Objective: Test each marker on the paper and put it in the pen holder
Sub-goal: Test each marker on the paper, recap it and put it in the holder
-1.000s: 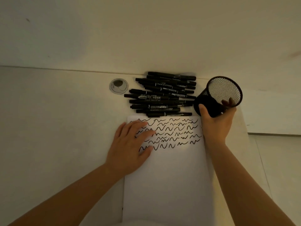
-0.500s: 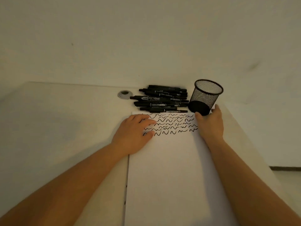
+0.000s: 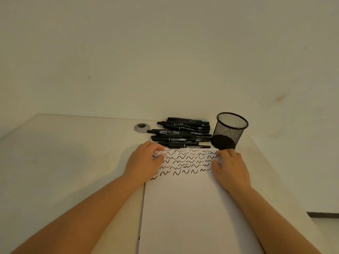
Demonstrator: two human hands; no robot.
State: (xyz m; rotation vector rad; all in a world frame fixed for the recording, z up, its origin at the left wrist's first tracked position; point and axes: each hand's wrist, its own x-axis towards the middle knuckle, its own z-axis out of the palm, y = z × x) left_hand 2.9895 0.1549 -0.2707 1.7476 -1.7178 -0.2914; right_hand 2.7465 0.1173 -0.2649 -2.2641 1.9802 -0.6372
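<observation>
Head view showed both the left hand and right hand resting flat and empty on the scribbled paper, the marker pile lying crosswise just beyond, nearer the left, the mesh pen holder far right.

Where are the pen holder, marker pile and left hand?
pen holder (image 3: 231, 130), head view, mesh wall
marker pile (image 3: 180, 133), head view, middle of the stack
left hand (image 3: 144, 163), head view, back of hand

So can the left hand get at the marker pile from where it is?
Probably yes. The left hand rests on the paper's top left corner, and the marker pile lies just beyond its fingertips with nothing between them.
</observation>
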